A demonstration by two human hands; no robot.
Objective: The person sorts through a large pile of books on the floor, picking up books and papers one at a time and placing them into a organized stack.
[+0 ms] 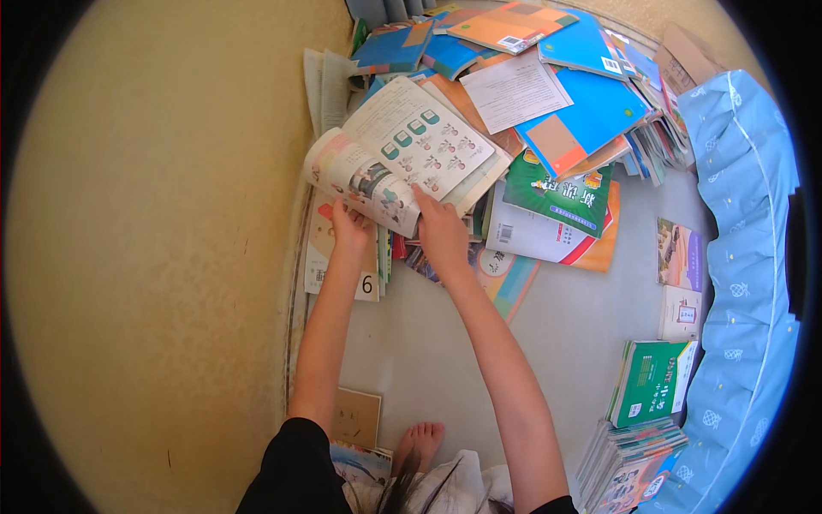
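Observation:
An illustrated book (420,144) lies open on the heap of books at the upper middle, its left pages curling up. My left hand (351,226) holds the lower left edge of those pages, fingers partly hidden beneath them. My right hand (442,225) touches the book's lower edge near the fold, index finger extended onto the page. Under my left hand lies a pale book with a large 6 (340,263). Right of my right hand are a green book (559,193) and a white-and-red book (526,228).
Blue books (581,115), orange books (507,26) and a printed sheet (515,90) top the heap. A yellowish wall (160,225) stands left. Book stacks (652,382) line the right, beside blue pineapple-print fabric (738,257). A brown book (358,417) lies near a bare foot (420,443).

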